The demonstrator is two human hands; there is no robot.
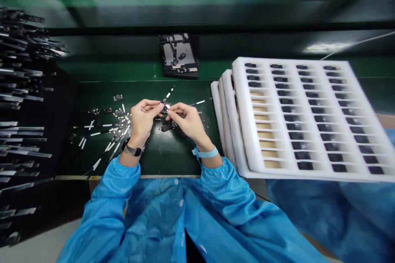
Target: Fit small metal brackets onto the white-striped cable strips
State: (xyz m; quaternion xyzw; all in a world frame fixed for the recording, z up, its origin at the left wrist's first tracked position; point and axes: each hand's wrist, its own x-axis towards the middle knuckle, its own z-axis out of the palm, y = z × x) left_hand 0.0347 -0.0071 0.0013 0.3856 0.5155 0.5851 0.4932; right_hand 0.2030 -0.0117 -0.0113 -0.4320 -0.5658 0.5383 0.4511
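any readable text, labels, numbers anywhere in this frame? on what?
None readable.
Small part pinched between left hand and right hand: no legible marking.
Loose flex strips: white patches, blank or blurred.
Black fixture: too blurred.
White foam trays: no print visible.

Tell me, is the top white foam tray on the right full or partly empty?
Partly empty. The top foam tray holds dark parts in most slots, but several slots in its left column show only bare tan bottoms.
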